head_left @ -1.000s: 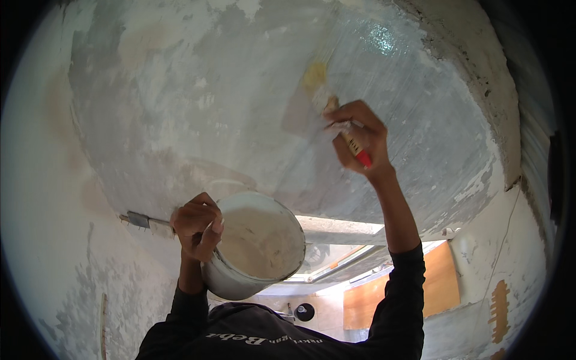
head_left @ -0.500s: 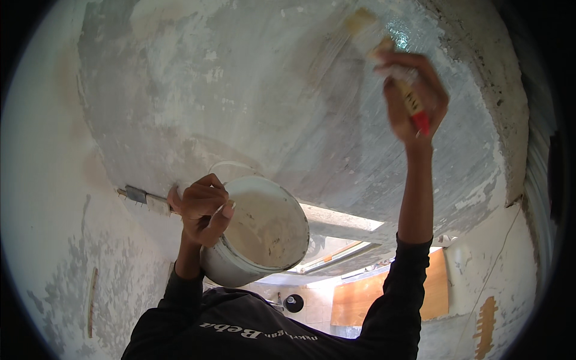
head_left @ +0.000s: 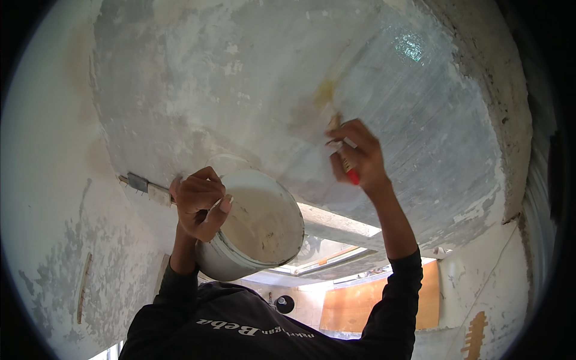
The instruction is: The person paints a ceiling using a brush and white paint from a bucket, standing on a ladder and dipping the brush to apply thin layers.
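My left hand (head_left: 199, 204) is closed on the near-left rim of a white bucket (head_left: 267, 222), which is tilted so that its pale, stained inside shows. In my right hand (head_left: 357, 153) is a paintbrush (head_left: 350, 168) with a wooden, red-tipped handle. Its yellowish bristle end is blurred against a patchy grey plaster surface (head_left: 192, 84), where a small shiny wet spot shows at the upper right.
A narrow board with a grey piece (head_left: 138, 183) juts out at the left. Beyond the bucket are a bright window opening (head_left: 336, 222), an orange panel (head_left: 375, 300) and a small black container (head_left: 285, 304). A rough edge (head_left: 513, 150) and corrugated sheeting run along the right.
My right hand and brush swept up to the right, then came back down and left, now a little lower than a second ago. My left hand and the bucket have risen slightly in view.
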Demonstrator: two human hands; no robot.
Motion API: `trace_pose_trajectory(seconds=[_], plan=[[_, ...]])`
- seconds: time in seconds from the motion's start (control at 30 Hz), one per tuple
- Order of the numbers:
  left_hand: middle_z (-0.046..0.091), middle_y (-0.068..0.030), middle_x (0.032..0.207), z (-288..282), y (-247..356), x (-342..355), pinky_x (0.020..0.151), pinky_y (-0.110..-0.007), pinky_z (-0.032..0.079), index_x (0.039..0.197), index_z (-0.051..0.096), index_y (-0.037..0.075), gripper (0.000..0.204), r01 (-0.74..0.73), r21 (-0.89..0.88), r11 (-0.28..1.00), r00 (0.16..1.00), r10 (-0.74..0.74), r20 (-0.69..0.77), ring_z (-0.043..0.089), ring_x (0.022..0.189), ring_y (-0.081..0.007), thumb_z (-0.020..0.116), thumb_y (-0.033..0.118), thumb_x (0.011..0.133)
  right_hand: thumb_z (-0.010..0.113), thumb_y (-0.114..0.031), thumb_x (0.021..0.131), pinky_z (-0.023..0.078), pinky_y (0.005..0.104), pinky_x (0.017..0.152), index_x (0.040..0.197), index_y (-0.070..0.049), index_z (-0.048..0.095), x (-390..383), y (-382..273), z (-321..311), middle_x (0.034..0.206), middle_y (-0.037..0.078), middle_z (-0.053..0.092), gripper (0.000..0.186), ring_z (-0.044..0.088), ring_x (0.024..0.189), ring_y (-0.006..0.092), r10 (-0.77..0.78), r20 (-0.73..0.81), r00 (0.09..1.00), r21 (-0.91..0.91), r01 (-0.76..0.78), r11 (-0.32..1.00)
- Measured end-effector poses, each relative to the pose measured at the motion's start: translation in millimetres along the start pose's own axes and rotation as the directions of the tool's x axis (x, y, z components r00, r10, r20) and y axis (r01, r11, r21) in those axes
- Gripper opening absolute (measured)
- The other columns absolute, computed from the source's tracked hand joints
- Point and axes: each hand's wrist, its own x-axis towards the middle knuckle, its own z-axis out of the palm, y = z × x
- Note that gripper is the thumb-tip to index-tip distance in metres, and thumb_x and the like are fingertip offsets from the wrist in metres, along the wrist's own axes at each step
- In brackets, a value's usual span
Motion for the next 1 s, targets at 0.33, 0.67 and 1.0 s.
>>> trace_pose_trajectory(seconds=[0.33, 0.67, 1.0], plan=[[0.041, -0.0012, 0.042, 4.7, -2.7, -3.9, 0.051, -0.031, 0.034, 0.047, 0.043, 0.008, 0.029, 0.016, -0.048, 0.999, 0.999, -0.014, 0.032, 0.040, 0.035, -0.0156, 0.060, -0.004, 0.068, 0.059, 0.011, 0.060, 0.053, 0.0306, 0.069, 0.079, -0.001, 0.069, 50.9, 7.0, -53.4, 0.091, 0.012, 0.068, 0.025, 0.065, 0.078, 0.0254, 0.042, -0.195, 0.980, -0.008, -0.044, 0.999], [0.041, -0.0004, 0.042, 8.9, 1.6, -8.8, 0.052, -0.031, 0.033, 0.048, 0.043, 0.009, 0.030, 0.046, -0.041, 0.998, 0.999, -0.046, 0.008, 0.040, 0.036, -0.0156, 0.059, -0.004, 0.070, 0.069, 0.003, 0.048, 0.054, 0.0315, 0.059, 0.059, -0.002, 0.054, 19.6, 0.1, -17.6, 0.086, 0.006, 0.062, 0.019, 0.062, 0.077, 0.0238, 0.006, -0.007, 1.000, -0.138, -0.007, 0.990], [0.042, -0.0005, 0.042, 15.4, -3.7, -12.9, 0.052, -0.031, 0.033, 0.048, 0.045, 0.009, 0.030, 0.034, -0.055, 0.998, 0.999, -0.032, 0.031, 0.041, 0.036, -0.0159, 0.061, -0.003, 0.071, 0.061, 0.005, 0.054, 0.054, 0.0327, 0.061, 0.068, -0.003, 0.061, -14.6, -40.8, 9.0, 0.080, 0.006, 0.063, 0.016, 0.060, 0.074, 0.0228, 0.133, 0.147, 0.980, 0.155, -0.156, 0.976]])
